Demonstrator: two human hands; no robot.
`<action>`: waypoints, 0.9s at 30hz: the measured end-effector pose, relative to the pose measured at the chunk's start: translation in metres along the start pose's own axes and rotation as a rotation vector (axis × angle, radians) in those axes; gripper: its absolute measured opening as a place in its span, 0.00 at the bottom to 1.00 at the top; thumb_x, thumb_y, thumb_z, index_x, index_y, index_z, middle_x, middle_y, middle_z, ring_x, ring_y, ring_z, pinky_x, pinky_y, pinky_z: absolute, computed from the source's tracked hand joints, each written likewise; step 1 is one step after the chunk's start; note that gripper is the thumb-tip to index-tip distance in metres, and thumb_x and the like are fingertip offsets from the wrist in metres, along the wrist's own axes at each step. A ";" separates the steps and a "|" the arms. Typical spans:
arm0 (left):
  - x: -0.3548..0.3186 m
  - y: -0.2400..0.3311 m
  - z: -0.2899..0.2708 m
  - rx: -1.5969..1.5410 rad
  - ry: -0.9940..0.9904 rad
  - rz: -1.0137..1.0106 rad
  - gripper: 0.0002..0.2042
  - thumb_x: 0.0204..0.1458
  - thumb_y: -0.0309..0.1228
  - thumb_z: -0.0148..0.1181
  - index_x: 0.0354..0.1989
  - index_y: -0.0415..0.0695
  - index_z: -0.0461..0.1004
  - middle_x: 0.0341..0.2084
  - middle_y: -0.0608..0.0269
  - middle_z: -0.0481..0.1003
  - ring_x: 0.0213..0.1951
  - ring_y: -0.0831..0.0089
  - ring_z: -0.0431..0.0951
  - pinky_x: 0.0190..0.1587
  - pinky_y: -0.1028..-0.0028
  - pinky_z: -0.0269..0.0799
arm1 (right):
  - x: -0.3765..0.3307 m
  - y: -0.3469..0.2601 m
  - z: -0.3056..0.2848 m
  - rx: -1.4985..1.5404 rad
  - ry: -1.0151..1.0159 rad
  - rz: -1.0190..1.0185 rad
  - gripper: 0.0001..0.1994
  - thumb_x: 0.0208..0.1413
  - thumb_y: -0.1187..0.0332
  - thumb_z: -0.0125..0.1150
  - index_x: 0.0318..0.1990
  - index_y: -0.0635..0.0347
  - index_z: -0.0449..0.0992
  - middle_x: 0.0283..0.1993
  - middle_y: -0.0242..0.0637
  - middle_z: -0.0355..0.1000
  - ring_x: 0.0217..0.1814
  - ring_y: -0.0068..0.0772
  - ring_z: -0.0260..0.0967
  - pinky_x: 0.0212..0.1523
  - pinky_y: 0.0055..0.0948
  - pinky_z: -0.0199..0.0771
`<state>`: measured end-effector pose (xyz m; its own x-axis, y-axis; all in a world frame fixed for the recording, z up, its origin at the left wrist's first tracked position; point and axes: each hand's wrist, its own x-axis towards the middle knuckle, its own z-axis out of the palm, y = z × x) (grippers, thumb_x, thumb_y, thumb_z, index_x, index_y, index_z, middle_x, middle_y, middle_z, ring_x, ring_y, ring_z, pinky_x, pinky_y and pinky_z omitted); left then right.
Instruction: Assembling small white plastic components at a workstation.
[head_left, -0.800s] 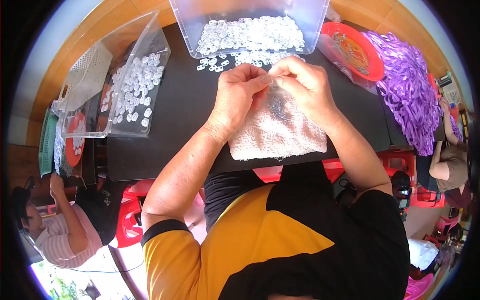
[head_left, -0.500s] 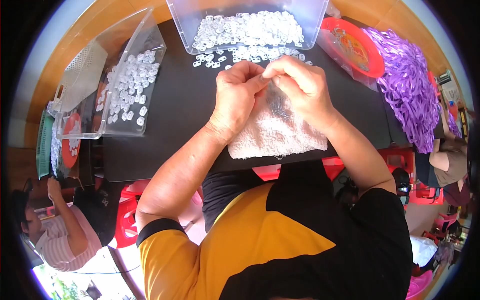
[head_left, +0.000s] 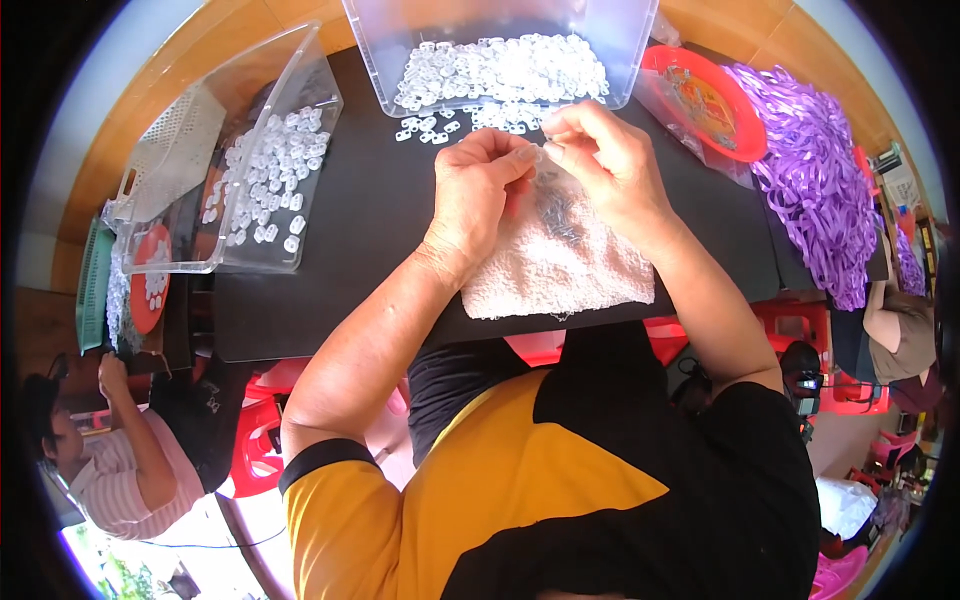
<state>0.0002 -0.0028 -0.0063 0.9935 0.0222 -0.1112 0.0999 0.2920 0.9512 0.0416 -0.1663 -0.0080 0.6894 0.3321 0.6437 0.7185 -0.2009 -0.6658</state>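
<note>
My left hand (head_left: pixel 478 190) is closed in a pinch above the folded white towel (head_left: pixel 560 275), with a small clear plastic piece at its fingertips, mostly hidden. Close beside it, my right hand (head_left: pixel 615 165) has its thumb and forefinger bent toward the same spot; whatever they grip is too small to make out. On the towel, just below the fingers, lies a little heap of thin metal pieces (head_left: pixel 562 218). Beyond my hands, small white plastic pieces with holes (head_left: pixel 425 128) are scattered on the black table (head_left: pixel 375 215).
A clear bin (head_left: pixel 375 60) of white pieces stands at the far side. Another clear box (head_left: pixel 215 262) lies tipped at the left. To the right are a red dish (head_left: pixel 757 140) with metal pieces and a heap of purple ribbons (head_left: pixel 815 185). Another person (head_left: pixel 140 460) sits at left.
My right thumb and forefinger have parted a little from my left fingertips and from each other. My left hand stays nearly in place. The view has shifted slightly.
</note>
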 end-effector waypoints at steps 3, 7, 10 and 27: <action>0.000 0.001 0.000 -0.014 0.013 -0.007 0.04 0.57 0.24 0.59 0.33 0.37 0.74 0.24 0.65 0.73 0.22 0.80 0.69 0.23 0.81 0.63 | 0.001 0.002 -0.003 -0.109 -0.056 -0.036 0.06 0.51 0.78 0.60 0.37 0.60 0.72 0.33 0.37 0.73 0.32 0.36 0.75 0.33 0.29 0.73; -0.002 0.006 0.000 0.014 -0.014 -0.029 0.04 0.57 0.24 0.59 0.34 0.36 0.74 0.23 0.64 0.73 0.21 0.80 0.69 0.23 0.80 0.64 | 0.000 0.002 -0.002 -0.179 -0.110 -0.086 0.05 0.52 0.79 0.60 0.35 0.63 0.71 0.32 0.37 0.71 0.32 0.31 0.72 0.33 0.27 0.70; -0.001 0.007 -0.002 0.087 -0.056 -0.021 0.04 0.57 0.24 0.59 0.35 0.35 0.74 0.23 0.64 0.73 0.21 0.80 0.69 0.23 0.80 0.64 | 0.000 -0.002 -0.004 -0.121 -0.118 -0.031 0.04 0.54 0.80 0.60 0.35 0.66 0.71 0.31 0.35 0.71 0.32 0.25 0.69 0.33 0.24 0.69; -0.001 -0.004 0.001 0.135 0.036 0.066 0.04 0.55 0.25 0.61 0.30 0.38 0.75 0.19 0.69 0.71 0.19 0.84 0.65 0.20 0.82 0.59 | 0.001 -0.009 0.004 0.432 -0.144 0.624 0.03 0.57 0.75 0.60 0.33 0.64 0.76 0.29 0.27 0.71 0.28 0.14 0.65 0.28 0.16 0.68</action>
<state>-0.0014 -0.0054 -0.0097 0.9958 0.0724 -0.0552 0.0433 0.1575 0.9866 0.0356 -0.1611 -0.0033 0.9149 0.3984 0.0648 0.0807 -0.0230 -0.9965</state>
